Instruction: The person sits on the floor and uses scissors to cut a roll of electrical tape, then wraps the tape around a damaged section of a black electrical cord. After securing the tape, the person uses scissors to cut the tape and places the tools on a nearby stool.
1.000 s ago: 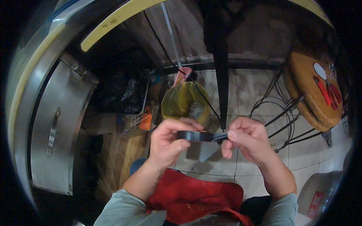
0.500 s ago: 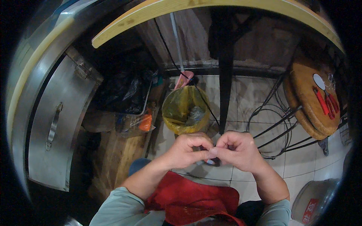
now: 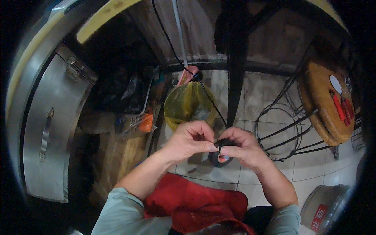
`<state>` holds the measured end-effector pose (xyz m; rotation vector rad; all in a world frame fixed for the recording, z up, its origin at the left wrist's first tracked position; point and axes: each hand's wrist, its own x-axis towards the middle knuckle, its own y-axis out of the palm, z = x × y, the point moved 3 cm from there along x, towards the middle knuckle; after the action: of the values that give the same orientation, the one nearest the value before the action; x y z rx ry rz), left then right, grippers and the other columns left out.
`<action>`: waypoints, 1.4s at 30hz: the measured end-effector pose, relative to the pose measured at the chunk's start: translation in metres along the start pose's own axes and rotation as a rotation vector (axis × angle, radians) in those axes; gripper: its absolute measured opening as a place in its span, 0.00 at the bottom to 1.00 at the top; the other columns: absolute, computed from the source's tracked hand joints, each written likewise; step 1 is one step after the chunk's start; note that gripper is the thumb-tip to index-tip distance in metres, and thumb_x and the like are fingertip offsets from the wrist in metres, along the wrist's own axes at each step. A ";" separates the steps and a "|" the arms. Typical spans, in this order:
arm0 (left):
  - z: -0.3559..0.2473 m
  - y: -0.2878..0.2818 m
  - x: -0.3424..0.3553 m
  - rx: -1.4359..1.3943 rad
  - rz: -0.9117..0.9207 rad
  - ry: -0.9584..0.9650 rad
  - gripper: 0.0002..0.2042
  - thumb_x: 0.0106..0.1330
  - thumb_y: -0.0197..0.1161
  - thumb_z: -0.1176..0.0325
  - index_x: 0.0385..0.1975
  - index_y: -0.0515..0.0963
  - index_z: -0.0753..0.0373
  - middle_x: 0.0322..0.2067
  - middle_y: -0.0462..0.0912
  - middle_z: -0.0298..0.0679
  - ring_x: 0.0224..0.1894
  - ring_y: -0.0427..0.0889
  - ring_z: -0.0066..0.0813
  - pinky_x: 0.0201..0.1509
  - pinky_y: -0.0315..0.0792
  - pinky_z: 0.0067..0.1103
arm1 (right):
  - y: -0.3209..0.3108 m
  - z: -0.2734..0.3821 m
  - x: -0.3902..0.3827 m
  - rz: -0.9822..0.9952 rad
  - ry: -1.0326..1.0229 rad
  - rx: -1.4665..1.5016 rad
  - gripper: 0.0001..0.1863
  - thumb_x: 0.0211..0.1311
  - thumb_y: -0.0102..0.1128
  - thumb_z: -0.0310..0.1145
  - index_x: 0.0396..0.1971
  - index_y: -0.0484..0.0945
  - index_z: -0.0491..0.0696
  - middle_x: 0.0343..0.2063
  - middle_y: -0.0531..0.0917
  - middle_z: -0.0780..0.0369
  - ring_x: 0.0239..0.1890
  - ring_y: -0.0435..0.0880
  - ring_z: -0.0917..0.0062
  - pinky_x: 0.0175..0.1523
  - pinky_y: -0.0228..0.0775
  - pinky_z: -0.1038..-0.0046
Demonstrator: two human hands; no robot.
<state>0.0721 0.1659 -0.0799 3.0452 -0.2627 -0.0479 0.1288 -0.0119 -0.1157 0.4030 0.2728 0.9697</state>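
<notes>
In front of me, above the floor, my hands meet fingertip to fingertip. My right hand is closed on a roll of black tape, its coloured core partly showing below the fingers. My left hand pinches at a small dark piece beside the roll, probably the tape's end, though the fingertips hide most of it. A thin black cable comes down from the upper left and reaches the hands; whether it is between the fingers I cannot tell.
Beyond the hands stands a bin with a yellow liner, a pink dustpan behind it. Red-handled tools lie on a brown stool at right, near coiled cable. A metal cabinet door is on the left.
Both hands have shifted slightly up. The roll of black tape now shows plainly beneath the fingers; before, it was mostly hidden. The view has turned a little.
</notes>
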 end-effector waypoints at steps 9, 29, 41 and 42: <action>-0.006 -0.003 -0.007 -0.274 0.080 -0.100 0.21 0.56 0.66 0.77 0.50 0.70 0.68 0.39 0.79 0.40 0.39 0.80 0.25 0.44 0.76 0.21 | 0.007 0.037 -0.014 -0.146 -0.498 -0.789 0.13 0.50 0.69 0.27 0.35 0.77 0.43 0.31 0.78 0.59 0.34 0.78 0.72 0.41 0.70 0.73; 0.002 0.016 -0.028 -0.542 -0.244 -0.216 0.03 0.59 0.63 0.77 0.30 0.75 0.67 0.21 0.80 0.43 0.23 0.82 0.32 0.29 0.79 0.29 | 0.019 0.039 -0.025 -0.323 -0.915 -1.179 0.17 0.44 0.72 0.23 0.36 0.76 0.45 0.32 0.80 0.55 0.32 0.81 0.68 0.34 0.73 0.73; -0.006 -0.081 0.015 0.370 -0.348 -0.040 0.13 0.58 0.69 0.71 0.42 0.78 0.64 0.36 0.82 0.35 0.39 0.79 0.22 0.45 0.73 0.20 | 0.011 0.046 -0.019 -0.318 -0.627 -1.032 0.14 0.48 0.69 0.26 0.36 0.77 0.42 0.32 0.79 0.56 0.35 0.79 0.64 0.40 0.72 0.70; -0.004 -0.103 0.029 0.423 -0.403 0.012 0.13 0.59 0.68 0.71 0.42 0.78 0.65 0.38 0.82 0.36 0.40 0.79 0.23 0.45 0.73 0.20 | 0.011 0.047 -0.020 -0.309 -0.626 -1.041 0.14 0.48 0.69 0.26 0.36 0.77 0.42 0.32 0.79 0.56 0.35 0.79 0.64 0.40 0.72 0.70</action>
<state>0.1180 0.2624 -0.0857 3.4592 0.3965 0.0018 0.1287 -0.0330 -0.0685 -0.3020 -0.7113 0.5329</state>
